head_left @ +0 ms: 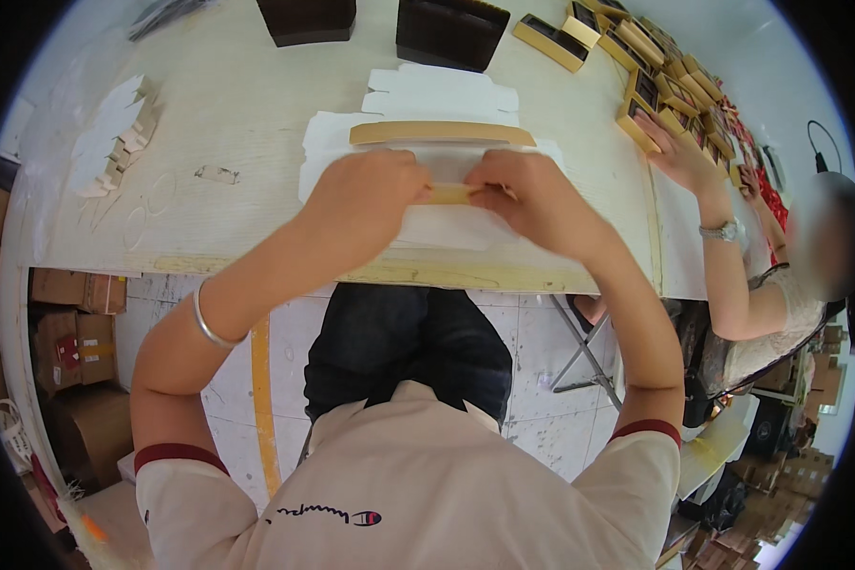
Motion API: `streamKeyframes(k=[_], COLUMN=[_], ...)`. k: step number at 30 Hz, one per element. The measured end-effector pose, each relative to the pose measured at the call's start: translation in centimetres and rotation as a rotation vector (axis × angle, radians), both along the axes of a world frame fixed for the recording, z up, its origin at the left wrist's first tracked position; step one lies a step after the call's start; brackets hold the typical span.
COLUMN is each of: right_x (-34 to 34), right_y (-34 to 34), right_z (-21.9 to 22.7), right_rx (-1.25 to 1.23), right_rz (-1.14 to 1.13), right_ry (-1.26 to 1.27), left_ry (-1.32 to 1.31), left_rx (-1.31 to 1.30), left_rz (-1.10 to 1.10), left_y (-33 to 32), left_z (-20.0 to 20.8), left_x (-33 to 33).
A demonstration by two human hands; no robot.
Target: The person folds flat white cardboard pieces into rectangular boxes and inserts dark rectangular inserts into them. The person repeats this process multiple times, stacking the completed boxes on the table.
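Observation:
A cardboard box blank (442, 92), white inside and gold outside, lies spread in front of me, with notched tabs at its far end. One gold flap (444, 133) stands raised across its middle. My left hand (378, 190) and my right hand (532, 195) are closed on a narrow gold strip at the blank's near part, fingers pinching it from both ends. Between the hands the strip (449, 195) looks slightly blurred. The fingertips are partly hidden behind the knuckles.
Two dark boxes (452, 34) stand at the far edge. White cut cardboard pieces (116, 138) lie at the left. Many gold boxes with dark insides (549, 43) pile up at the far right, where a co-worker's hand (679, 157) touches one. Cartons (76, 347) sit below the table's left side.

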State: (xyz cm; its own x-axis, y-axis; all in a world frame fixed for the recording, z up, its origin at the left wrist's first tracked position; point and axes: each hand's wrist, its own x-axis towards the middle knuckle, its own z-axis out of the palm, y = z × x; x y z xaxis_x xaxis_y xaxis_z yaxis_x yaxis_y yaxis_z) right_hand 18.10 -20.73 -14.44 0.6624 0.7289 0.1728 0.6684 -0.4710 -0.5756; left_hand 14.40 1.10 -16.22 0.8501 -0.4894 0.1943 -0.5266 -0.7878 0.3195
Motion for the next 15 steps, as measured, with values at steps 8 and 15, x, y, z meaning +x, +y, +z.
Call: streamKeyframes(k=[8,15], right_x=[1.9,-3.1], right_y=[1.4,2.6], right_z=[2.1,0.8], right_rx=[-0.315,-0.38], right_rz=[0.049,-0.047], right_ry=[0.094,-0.634], left_ry=[-0.423,0.359], left_rx=[-0.054,-0.058], left_rz=[-0.002,-0.071], left_y=[0.4,2.3], left_z=[3.0,2.7], left_x=[1.1,5.5])
